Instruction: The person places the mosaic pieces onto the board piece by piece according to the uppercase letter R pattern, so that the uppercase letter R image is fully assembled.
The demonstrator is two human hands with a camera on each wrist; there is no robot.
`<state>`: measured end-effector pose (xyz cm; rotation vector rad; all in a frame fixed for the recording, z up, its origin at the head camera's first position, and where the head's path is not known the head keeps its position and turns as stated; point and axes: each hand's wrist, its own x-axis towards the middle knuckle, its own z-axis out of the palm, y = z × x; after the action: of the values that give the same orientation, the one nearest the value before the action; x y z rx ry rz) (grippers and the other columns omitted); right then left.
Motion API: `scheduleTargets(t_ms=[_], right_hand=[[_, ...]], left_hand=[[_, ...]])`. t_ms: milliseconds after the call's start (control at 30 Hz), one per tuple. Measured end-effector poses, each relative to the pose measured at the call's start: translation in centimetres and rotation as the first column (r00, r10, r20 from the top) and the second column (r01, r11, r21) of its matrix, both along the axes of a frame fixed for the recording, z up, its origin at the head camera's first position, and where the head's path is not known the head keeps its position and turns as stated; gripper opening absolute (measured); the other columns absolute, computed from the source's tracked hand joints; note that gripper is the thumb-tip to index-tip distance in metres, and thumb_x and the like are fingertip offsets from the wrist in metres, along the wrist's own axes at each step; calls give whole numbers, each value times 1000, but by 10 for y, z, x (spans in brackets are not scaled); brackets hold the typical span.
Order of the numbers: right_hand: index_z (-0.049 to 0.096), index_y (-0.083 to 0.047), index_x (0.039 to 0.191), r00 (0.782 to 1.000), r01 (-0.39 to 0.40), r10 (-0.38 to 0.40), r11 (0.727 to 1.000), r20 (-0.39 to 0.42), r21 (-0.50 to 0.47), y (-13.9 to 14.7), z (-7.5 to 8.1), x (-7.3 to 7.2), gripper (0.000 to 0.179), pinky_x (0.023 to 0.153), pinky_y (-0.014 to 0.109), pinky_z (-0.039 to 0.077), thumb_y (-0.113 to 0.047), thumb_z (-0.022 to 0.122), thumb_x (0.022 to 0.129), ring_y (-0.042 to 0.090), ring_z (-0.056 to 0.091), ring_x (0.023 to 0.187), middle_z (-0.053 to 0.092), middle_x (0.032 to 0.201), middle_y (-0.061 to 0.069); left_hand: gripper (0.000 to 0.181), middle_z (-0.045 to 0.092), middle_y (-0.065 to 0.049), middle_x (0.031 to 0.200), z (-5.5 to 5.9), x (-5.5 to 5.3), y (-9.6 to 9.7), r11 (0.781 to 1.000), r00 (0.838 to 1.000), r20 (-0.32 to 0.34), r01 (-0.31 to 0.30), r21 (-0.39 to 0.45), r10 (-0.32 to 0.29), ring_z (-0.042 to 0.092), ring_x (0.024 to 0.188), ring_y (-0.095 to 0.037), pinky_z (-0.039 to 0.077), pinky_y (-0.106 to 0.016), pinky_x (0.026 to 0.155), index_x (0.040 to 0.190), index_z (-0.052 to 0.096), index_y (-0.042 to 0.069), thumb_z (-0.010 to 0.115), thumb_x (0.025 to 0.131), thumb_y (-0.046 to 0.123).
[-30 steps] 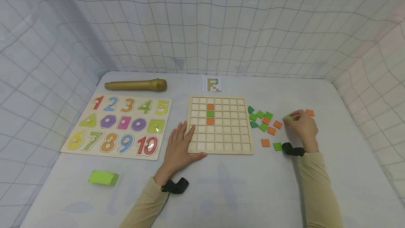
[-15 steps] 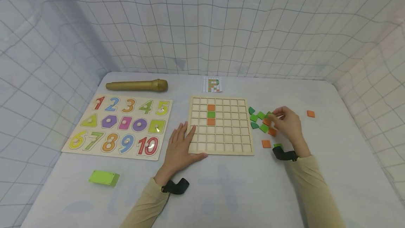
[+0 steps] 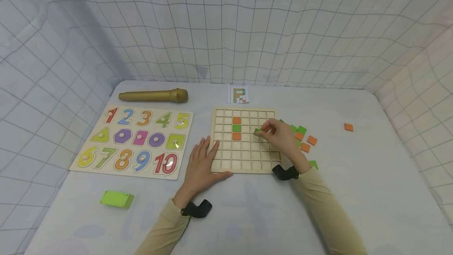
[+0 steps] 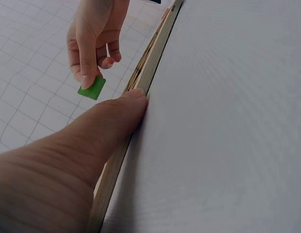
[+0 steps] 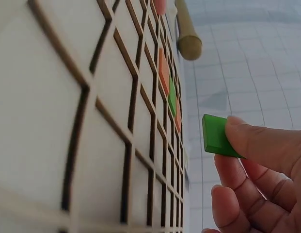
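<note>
A wooden grid board (image 3: 245, 165) lies mid-table with a column of three square tiles in it: an orange tile (image 3: 236, 120), a green one below, then another orange. My right hand (image 3: 283, 139) pinches a green square tile (image 5: 217, 136) between thumb and fingers, held above the board's right half. In the left wrist view that green tile shows clear of the board. My left hand (image 3: 199, 168) rests spread at the board's lower left corner, its thumb (image 4: 126, 107) along the front edge and fingertips at the left edge.
Loose green and orange tiles (image 3: 305, 147) lie right of the board, with one orange tile (image 3: 348, 127) farther right. A pattern card (image 3: 238, 94) sits behind the board. Leftward are a number puzzle (image 3: 132, 141), a gold toy microphone (image 3: 153, 95) and a green block (image 3: 116, 199).
My right hand has carried the green tile leftward from the right side of the table, past the loose tiles, to above the board. My left hand has stayed in place.
</note>
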<state>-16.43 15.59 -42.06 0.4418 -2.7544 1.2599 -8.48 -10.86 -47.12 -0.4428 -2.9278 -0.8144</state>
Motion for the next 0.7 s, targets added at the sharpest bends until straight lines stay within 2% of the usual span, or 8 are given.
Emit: scheduleTargets(t_ms=[300,500,700], right_hand=[[65,-13,83,990,-121,115,990,80,77,-40,-8,1,18,55,28,43,-27,77,81,11,52,62,62,74,-6],[66,-14,82,986,-135,124,987,112,89,-51,-11,2,18,52,28,42,-28,77,81,10,53,58,61,72,-8],[68,-16,81,982,-146,125,977,139,153,-55,-10,2,16,53,27,42,-30,76,81,9,52,57,61,71,-9]], left_hand=[[103,21,-20,153,-1,0,0,1000,1000,-14,3,-13,-4,7,142,-32,6,-49,112,147,34,6,73,69,61],[103,21,-20,153,-1,0,0,1000,1000,-16,5,-24,-6,8,142,-32,6,-48,112,147,34,7,72,70,62],[102,22,-21,152,-1,-1,0,1000,999,-30,9,-17,-9,10,141,-33,6,-48,112,147,34,6,72,70,62]])
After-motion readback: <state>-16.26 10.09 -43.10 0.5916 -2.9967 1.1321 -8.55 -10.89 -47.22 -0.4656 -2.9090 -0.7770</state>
